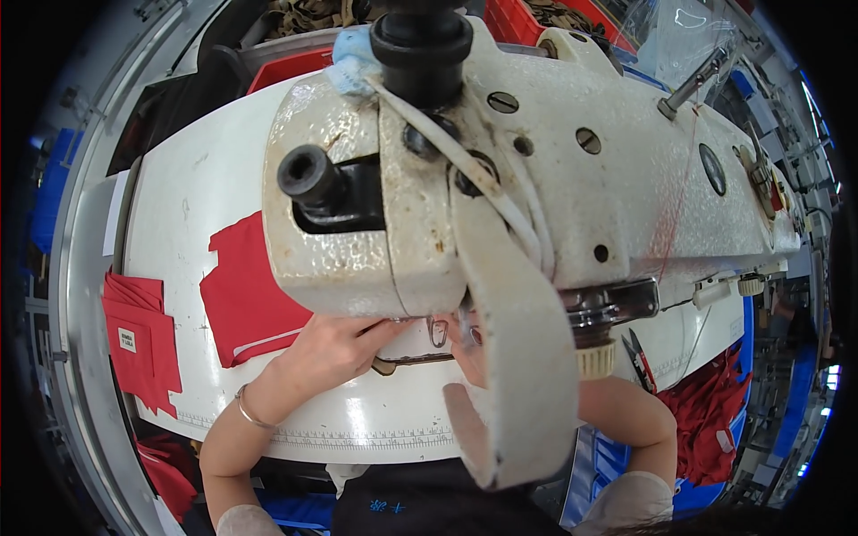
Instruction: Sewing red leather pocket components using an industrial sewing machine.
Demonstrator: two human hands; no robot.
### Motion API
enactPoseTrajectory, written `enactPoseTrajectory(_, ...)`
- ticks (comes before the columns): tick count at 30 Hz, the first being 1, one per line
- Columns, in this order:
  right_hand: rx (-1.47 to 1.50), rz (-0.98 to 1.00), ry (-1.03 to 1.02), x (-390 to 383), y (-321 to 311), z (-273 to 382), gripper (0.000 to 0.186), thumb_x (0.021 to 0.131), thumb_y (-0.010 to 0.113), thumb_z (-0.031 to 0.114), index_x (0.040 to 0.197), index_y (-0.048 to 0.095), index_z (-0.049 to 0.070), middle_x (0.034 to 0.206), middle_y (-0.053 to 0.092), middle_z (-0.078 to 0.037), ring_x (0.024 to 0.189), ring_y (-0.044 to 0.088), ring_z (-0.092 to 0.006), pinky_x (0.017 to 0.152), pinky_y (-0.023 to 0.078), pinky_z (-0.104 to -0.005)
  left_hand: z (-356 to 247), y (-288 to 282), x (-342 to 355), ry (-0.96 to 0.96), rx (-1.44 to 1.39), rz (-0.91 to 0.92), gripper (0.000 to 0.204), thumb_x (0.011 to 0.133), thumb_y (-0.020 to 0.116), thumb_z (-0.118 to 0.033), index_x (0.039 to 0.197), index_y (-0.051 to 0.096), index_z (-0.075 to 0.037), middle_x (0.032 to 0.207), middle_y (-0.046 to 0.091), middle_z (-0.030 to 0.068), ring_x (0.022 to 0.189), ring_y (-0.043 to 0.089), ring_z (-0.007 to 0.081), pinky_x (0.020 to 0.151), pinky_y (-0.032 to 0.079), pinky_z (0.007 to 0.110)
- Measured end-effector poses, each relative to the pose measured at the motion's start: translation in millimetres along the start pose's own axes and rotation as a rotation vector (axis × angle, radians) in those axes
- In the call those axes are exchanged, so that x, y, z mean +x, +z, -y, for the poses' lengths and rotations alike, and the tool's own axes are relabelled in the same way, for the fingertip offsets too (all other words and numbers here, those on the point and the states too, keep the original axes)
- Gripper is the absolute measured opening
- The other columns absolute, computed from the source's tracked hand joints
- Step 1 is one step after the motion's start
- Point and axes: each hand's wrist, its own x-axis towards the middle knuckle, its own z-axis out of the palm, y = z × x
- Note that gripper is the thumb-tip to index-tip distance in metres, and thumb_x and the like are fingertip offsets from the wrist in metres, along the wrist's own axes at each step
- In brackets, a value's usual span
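A white sewing machine (572, 205) fills the upper and middle view above the white table (179, 196). My left hand (344, 348), with a bangle on the wrist, is under the machine head at the needle area, fingers bent together, their tips and anything in them hidden. My right hand (469, 353) is opposite it, mostly hidden behind the machine's pale curved guard (527, 375). A red fabric piece (241, 295) with a pale strip lies left of my left hand. Farther left is a stack of red pieces (143, 348), a label on the top one.
Red-handled scissors (639, 362) lie right of the machine. A blue bin (715, 491) with red fabric (697, 420) sits at the table's right edge. More red fabric (165, 469) hangs at lower left. Red crates (500, 18) with dark pieces stand behind the table.
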Motion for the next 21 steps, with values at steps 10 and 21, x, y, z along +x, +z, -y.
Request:
enactPoseTrajectory(10,-0.043,0.013,0.128,-5,11,-6,0.019,0.060,0.064,0.008,0.079,0.065,0.011,0.069,0.058,-0.009,0.059,0.059,-0.0277,0.051,0.046,-0.0416,6,6,2,-0.134,0.071,0.002,0.027,0.063,0.067,0.001,0.089,0.068,-0.003,0.095,0.065,0.0145,0.090,0.063,0.0331,0.086,0.049,0.044)
enactPoseTrajectory(21,0.064,-0.047,0.236,-3,11,-8,0.013,0.062,0.064,0.003,0.073,0.057,0.003,0.072,0.055,-0.010,0.062,0.059,-0.0272,0.057,0.047,-0.0405,14,21,9,-0.117,0.078,-0.104,0.029,0.063,0.065,0.006,0.092,0.067,0.000,0.094,0.062,0.0165,0.090,0.060,0.0362,0.081,0.048,0.045)
